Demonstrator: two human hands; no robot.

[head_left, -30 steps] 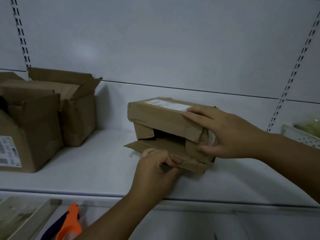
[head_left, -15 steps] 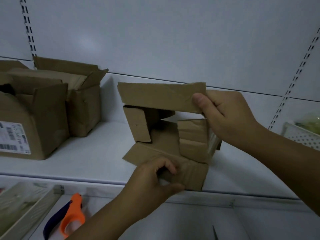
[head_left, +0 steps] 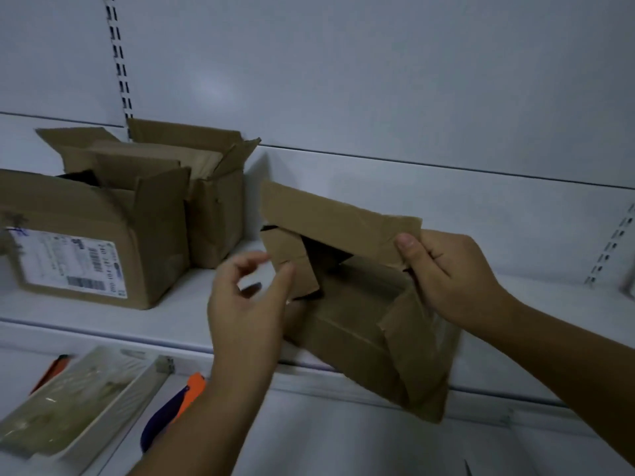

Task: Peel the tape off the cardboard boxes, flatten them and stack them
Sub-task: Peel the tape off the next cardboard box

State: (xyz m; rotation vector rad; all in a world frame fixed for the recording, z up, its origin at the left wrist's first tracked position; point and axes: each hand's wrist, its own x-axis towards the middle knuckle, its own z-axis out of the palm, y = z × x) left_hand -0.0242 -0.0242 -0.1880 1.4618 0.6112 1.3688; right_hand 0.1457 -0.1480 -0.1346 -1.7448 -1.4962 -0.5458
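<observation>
The small cardboard box [head_left: 360, 324] hangs tilted over the front edge of the white shelf [head_left: 165, 321] with its flaps open. At its 3 o'clock the right hand [head_left: 450, 280] pinches the end of the raised top flap between thumb and fingers. At its 9 o'clock the blurred left hand [head_left: 247, 304] holds nothing, fingers loosely curled beside the side flap, and two larger boxes [head_left: 103, 235] stand at 10 o'clock.

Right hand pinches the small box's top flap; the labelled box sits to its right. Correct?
No: the head view shows the labelled box left of the small box. The right hand does pinch the top flap.
</observation>
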